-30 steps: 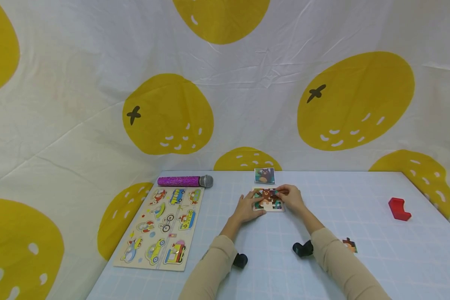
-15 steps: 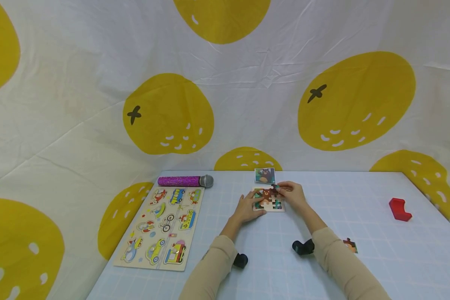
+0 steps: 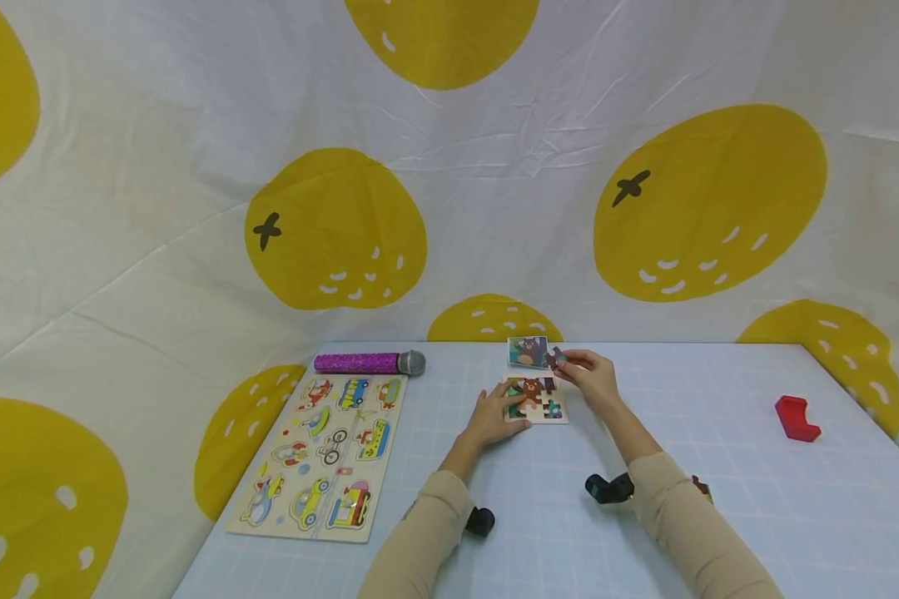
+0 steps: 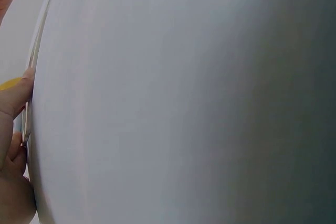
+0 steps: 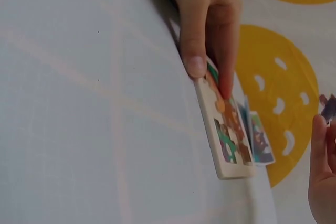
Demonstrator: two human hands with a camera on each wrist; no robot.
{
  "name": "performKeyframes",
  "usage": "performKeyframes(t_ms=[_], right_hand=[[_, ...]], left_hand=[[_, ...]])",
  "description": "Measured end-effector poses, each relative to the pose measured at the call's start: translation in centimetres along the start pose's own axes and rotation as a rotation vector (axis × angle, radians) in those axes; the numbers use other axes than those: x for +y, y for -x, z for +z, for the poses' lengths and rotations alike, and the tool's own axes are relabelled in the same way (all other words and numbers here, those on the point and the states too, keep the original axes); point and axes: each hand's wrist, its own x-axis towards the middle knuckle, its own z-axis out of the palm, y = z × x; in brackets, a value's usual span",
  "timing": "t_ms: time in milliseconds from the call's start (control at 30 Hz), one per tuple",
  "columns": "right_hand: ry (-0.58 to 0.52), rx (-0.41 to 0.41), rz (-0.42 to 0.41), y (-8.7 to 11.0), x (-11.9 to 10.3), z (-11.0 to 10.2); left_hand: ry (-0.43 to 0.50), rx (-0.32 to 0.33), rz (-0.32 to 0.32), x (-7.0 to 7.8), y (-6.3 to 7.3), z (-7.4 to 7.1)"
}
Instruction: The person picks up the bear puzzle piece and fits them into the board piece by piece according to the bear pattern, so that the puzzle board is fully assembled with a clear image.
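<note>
My left hand (image 3: 492,416) holds the left side of a small wooden jigsaw puzzle board (image 3: 562,416) with a bear picture. In the right wrist view its thumb lies at the near edge of the board (image 5: 236,171) and a finger reaches over the picture. My right hand (image 3: 593,383) pinches a dark puzzle piece (image 3: 553,358) between thumb and fingers, raised behind the board's right half. This piece overlaps the right edge of a bear picture card (image 3: 526,351) in the head view. Bare wood shows at several spots in the board. The left wrist view mostly shows the pale tabletop.
A larger wooden vehicle puzzle (image 3: 322,457) lies at the left, with a purple microphone (image 3: 367,363) behind it. Black objects (image 3: 607,489) sit near both forearms. Another puzzle piece (image 3: 702,488) is partly hidden by the right sleeve. A red block (image 3: 797,418) lies far right.
My right hand has lifted the dark puzzle piece from the board's upper right and moved it back beside the card, baring wood there. My left hand has stayed on the board.
</note>
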Motion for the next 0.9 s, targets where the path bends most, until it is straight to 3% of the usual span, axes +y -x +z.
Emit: performKeyframes(t_ms=[133, 400, 667, 767, 900], right_hand=[[-0.046, 0.054, 0.049, -0.1, -0.2, 0.1], [-0.131, 0.07, 0.089, 0.1, -0.8, 0.3], [0.042, 0.096, 0.146, 0.1, 0.0, -0.1], [0.103, 0.058, 0.147, 0.2, 0.7, -0.4], [0.302, -0.003, 0.155, 0.4, 1.7, -0.4]], left_hand=[[0.006, -0.001, 0.0, 0.1, 0.0, -0.1], [0.011, -0.005, -0.007, 0.3, 0.1, -0.2], [-0.006, -0.009, -0.027, 0.4, 0.2, -0.2], [-0.008, -0.009, -0.028, 0.4, 0.3, -0.2], [0.007, -0.008, -0.031, 0.4, 0.3, -0.3]])
